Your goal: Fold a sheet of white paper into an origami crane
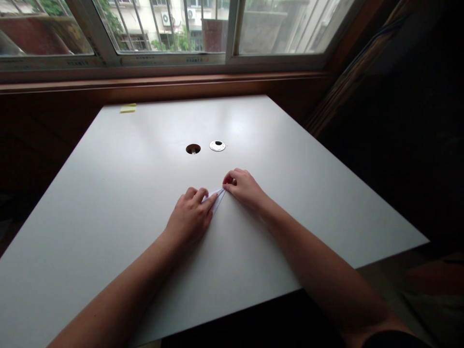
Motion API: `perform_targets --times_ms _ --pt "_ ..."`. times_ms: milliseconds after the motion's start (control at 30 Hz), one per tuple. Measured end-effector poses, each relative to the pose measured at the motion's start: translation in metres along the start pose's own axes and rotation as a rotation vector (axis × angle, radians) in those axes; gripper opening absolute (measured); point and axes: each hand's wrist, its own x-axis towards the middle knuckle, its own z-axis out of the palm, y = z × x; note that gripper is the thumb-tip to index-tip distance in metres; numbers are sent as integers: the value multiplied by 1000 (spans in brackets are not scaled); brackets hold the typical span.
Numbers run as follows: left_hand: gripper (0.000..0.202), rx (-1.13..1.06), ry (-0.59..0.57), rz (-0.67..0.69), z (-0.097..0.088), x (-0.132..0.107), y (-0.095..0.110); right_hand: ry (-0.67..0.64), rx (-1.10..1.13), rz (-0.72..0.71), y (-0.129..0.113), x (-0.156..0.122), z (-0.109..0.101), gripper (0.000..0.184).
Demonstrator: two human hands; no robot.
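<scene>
A small piece of folded white paper lies on the white tabletop, narrowing to a point at its upper right end. My left hand rests over its lower left part, with thumb and fingers curled and pressing on it, so much of the paper is hidden. At the pointed tip, my right hand pinches the paper between thumb and index finger. Both hands are close together near the middle of the table.
Beyond the hands is a round hole in the tabletop, with a round silvery cover to its right. Yellow paper strips lie at the far left corner. A wooden sill and barred window border the far edge.
</scene>
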Motion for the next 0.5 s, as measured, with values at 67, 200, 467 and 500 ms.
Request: perform_targets --times_ms 67,200,467,500 --pt "41 -24 14 27 2 0 -1 17 -18 3 3 1 1 3" --pt "41 -71 38 92 3 0 -3 28 -44 7 7 2 2 3" --pt "46 -153 34 220 6 0 -5 46 -45 28 12 7 1 4" --pt "48 -162 24 239 6 0 -4 49 -45 31 12 7 0 4"
